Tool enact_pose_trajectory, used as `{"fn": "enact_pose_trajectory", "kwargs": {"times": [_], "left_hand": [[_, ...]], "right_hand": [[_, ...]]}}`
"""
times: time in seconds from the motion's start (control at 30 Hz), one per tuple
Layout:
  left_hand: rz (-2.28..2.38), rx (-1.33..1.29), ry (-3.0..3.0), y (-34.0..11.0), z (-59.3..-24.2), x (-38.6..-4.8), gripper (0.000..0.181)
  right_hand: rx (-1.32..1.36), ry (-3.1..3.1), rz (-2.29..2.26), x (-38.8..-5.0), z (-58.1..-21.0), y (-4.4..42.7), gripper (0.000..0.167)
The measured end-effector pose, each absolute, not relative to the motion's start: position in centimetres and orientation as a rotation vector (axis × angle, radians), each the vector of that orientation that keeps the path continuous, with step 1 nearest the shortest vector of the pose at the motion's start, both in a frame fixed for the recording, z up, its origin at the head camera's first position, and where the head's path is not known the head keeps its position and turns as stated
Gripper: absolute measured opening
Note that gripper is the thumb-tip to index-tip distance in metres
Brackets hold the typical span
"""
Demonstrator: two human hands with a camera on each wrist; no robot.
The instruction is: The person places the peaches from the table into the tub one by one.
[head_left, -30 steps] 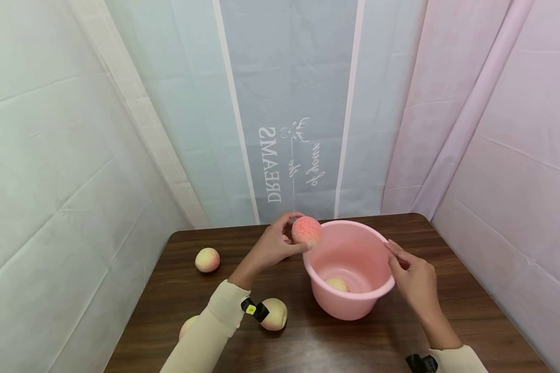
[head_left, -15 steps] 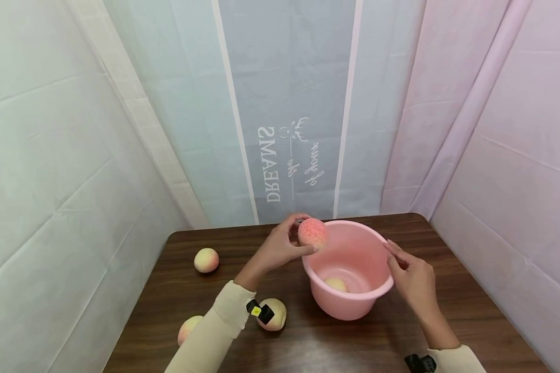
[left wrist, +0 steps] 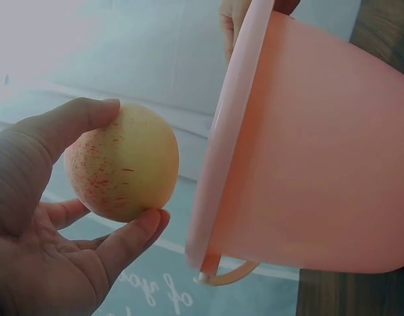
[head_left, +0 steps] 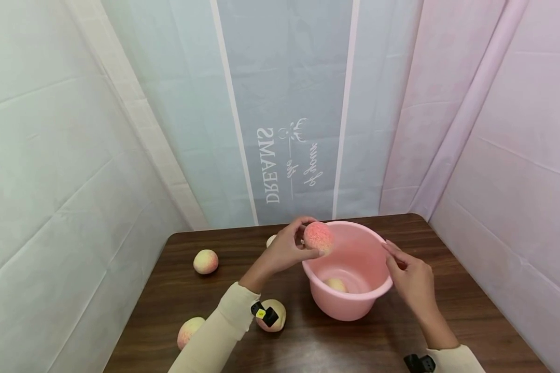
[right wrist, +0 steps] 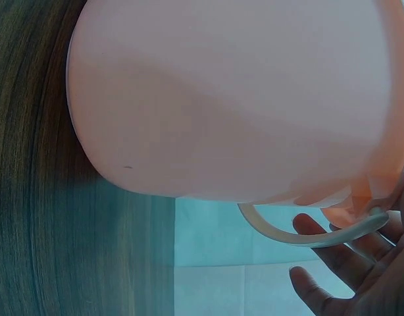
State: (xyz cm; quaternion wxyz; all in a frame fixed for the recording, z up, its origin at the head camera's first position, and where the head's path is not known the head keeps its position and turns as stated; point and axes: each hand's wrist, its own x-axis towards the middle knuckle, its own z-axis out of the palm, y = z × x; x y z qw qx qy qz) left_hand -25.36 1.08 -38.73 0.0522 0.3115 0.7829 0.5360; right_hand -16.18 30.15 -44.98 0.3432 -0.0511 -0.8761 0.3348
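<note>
My left hand (head_left: 282, 251) holds a pink-and-yellow peach (head_left: 318, 237) between thumb and fingers, at the left rim of a pink plastic bucket (head_left: 340, 309). In the left wrist view the peach (left wrist: 126, 161) hangs just beside the bucket rim (left wrist: 222, 145), apart from it. My right hand (head_left: 415, 282) grips the rim at the bucket's right side; the right wrist view shows its fingers (right wrist: 347, 260) around the pale handle (right wrist: 287, 237). Inside the bucket lies one peach (head_left: 336, 284), partly hidden by the front wall.
On the dark wooden table (head_left: 308, 352) are a peach (head_left: 206, 261) at left, another peach (head_left: 189, 330) partly behind the left sleeve, and one peach (head_left: 279, 306) behind the left wrist camera. A pale round thing (head_left: 270, 240) peeks out behind the left hand. Cloth curtains (head_left: 298, 77) surround the table.
My left hand has moved right with the peach, from outside the bucket's left rim to over it. A pale round thing has come into sight behind that hand. The right hand keeps its place.
</note>
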Motion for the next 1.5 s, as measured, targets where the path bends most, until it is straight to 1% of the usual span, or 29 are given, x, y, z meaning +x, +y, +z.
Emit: {"fn": "enact_pose_trajectory", "kwargs": {"times": [0.73,1.27,1.5], "left_hand": [[1.530,0.932,2.397,2.0,-39.0,-25.2,0.073],[1.542,0.968,2.370,2.1,-38.7,-25.2,0.070],[1.573,0.949,2.359,1.6,-38.4,-25.2,0.065]], "right_hand": [[-0.116,-2.293,0.888,-16.2,-44.8,30.3,0.026],[-0.113,-2.289,0.901,-16.2,-44.6,30.3,0.026],[-0.101,-2.298,0.895,-16.1,-44.7,30.4,0.027]]}}
